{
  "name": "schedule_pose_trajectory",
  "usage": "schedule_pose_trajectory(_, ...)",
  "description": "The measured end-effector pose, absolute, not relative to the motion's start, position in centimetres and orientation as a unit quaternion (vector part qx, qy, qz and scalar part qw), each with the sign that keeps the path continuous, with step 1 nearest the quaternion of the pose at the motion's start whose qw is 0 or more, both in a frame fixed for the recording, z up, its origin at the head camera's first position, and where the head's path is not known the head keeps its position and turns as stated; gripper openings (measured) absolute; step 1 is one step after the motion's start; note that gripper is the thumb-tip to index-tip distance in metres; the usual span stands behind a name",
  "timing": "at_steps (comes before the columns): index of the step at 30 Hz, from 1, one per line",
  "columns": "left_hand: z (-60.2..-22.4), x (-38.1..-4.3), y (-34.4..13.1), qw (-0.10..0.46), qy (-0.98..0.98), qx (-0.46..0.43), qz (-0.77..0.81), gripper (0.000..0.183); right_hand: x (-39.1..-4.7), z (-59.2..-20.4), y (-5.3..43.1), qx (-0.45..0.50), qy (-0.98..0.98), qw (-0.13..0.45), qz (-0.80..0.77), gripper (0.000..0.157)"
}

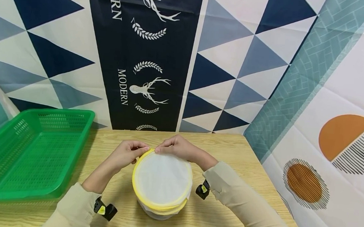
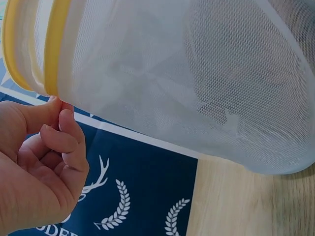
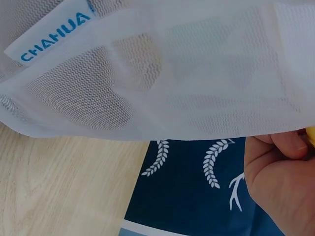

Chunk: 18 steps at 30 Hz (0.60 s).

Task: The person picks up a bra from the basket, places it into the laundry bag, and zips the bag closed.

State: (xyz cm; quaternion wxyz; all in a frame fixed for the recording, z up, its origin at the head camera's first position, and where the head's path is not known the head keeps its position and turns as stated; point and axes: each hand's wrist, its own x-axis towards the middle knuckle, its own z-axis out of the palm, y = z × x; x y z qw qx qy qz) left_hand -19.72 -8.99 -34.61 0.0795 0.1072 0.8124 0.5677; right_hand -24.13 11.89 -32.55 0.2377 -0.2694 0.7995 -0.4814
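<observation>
A round white mesh laundry bag [image 1: 164, 179] with yellow trim stands upright on the table, its flat lid facing up. My left hand [image 1: 130, 155] pinches the far left edge of the yellow rim between thumb and fingertip. Close by, my right hand [image 1: 179, 149] grips the far edge of the same rim, thumb on top. Two yellow bands [image 2: 52, 49] run around the bag's top in the left wrist view, with the left fingertips at the lower one. In the right wrist view a CHAHUA label [image 3: 54, 37] shows on the mesh side, and dark shapes appear through the mesh.
To the left on the wooden table [image 1: 225, 216] sits a green plastic basket [image 1: 81, 144] with perforated sides. Patterned cloth [image 1: 154, 54] hangs behind the table, and another printed cloth [image 1: 335, 168] covers the right side. Each wrist wears a small black camera [image 1: 105, 210].
</observation>
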Motion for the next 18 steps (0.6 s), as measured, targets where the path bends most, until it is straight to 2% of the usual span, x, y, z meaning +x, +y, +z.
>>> schedule_pose_trajectory(13,-34.99,-20.38,-8.86,0.095,0.805,0.124,0.573,0.027,-24.21,-32.94,12.29,-0.303,0.787,0.240,-0.481,0.025)
schedule_pose_trajectory(18,-34.85,-20.36,-9.03,0.094,0.805,0.117,0.574,0.028,-24.19,-33.00,12.28,-0.287,0.805,0.230,-0.466,0.025)
